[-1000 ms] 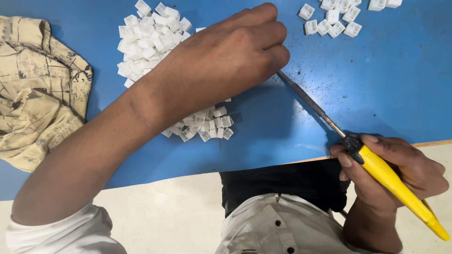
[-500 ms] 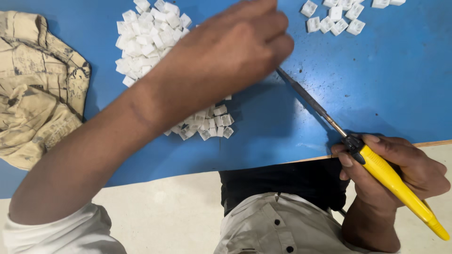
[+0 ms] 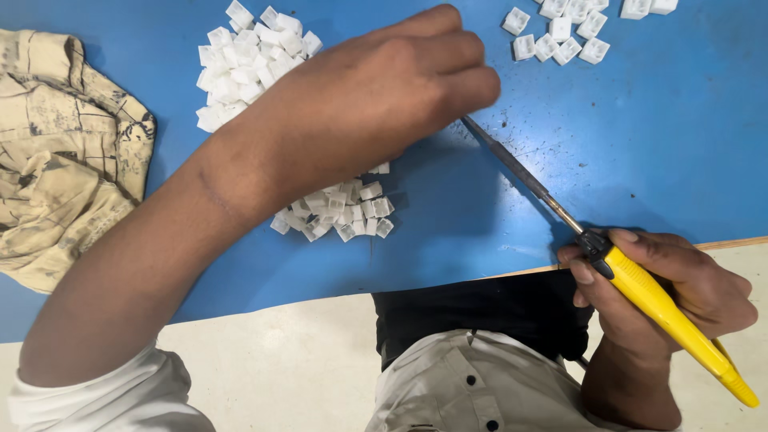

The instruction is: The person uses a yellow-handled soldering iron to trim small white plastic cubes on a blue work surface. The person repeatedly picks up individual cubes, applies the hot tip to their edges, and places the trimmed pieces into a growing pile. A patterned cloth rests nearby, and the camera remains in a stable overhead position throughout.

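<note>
My left hand reaches across the blue table, palm down, with its fingers bunched together. The fingertips sit right over the tip of a thin metal shaft. What lies under them is hidden. That shaft belongs to a yellow-handled pen-like tool, which my right hand grips like a pen near the table's front edge. A small heap of white plastic pieces lies under my left wrist.
A larger pile of the same white pieces lies at the upper left, and several more sit at the top right. A crumpled beige cloth lies at the left edge. My dark and light clothing fills the bottom.
My left hand has shifted only slightly around the tool's tip. The right hand and the tool have stayed in place.
</note>
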